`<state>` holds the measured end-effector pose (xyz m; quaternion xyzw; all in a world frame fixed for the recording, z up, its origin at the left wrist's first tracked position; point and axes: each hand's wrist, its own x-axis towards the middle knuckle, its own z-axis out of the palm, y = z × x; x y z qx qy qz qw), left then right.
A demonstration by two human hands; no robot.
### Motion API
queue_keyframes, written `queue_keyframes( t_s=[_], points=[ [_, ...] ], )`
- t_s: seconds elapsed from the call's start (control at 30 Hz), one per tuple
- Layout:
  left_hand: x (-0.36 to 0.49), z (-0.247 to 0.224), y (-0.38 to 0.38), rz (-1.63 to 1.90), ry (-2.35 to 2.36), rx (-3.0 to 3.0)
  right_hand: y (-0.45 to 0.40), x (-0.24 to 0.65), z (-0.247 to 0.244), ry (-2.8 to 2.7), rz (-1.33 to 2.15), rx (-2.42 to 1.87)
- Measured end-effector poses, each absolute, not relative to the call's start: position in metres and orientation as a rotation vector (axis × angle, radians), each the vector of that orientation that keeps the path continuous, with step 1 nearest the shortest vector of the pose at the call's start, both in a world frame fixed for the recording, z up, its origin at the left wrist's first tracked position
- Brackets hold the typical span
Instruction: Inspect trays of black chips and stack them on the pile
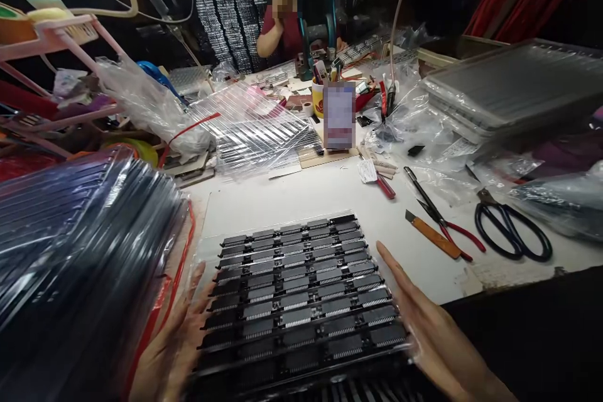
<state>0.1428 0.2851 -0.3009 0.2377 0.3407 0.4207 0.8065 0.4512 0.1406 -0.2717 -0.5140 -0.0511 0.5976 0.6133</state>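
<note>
A clear tray (pixel 301 292) with rows of black chip-like parts lies at the front edge of the white tabletop. My left hand (pixel 181 326) is at the tray's left side, behind its clear edge, fingers extended and somewhat blurred. My right hand (pixel 419 314) lies along the right side with its fingers stretched out straight. Between them the two hands hold the tray by its sides. A large plastic-wrapped stack (pixel 85 251) of dark trays stands just left of my left hand, with a red strap (pixel 181 264) beside it.
Scissors (pixel 513 232), red-handled pliers (pixel 443 223) and an orange cutter (pixel 433 233) lie on the right. Behind are clear strips (pixel 264 138), a yellow mug (pixel 318 97) and stacked clear trays (pixel 513 88). A person (pixel 282 31) is across the table.
</note>
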Motion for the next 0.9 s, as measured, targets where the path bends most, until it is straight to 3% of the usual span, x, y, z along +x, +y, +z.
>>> queue_keyframes(
  t_s=[0.13,0.23,0.37,0.53,0.7,0.9],
  points=[
    [0.137,-0.303,0.286,0.906,0.636,0.437,0.109,0.454,-0.273,-0.147,1.585,-1.252],
    [0.133,-0.308,0.287,0.879,0.468,0.339,0.096,0.468,-0.281,-0.431,1.595,-1.568],
    [0.131,-0.314,0.292,0.813,0.262,0.291,0.116,0.5,-0.272,-1.046,1.186,-1.961],
    [0.134,-0.313,0.292,0.804,0.153,0.258,0.202,0.53,-0.261,-1.604,0.541,-1.835],
    [0.133,-0.315,0.292,0.812,0.173,0.314,0.263,0.527,-0.285,-1.734,0.594,-1.838],
    [0.132,-0.315,0.293,0.809,0.179,0.34,0.264,0.521,-0.294,-1.637,0.577,-1.82]
  ],
)
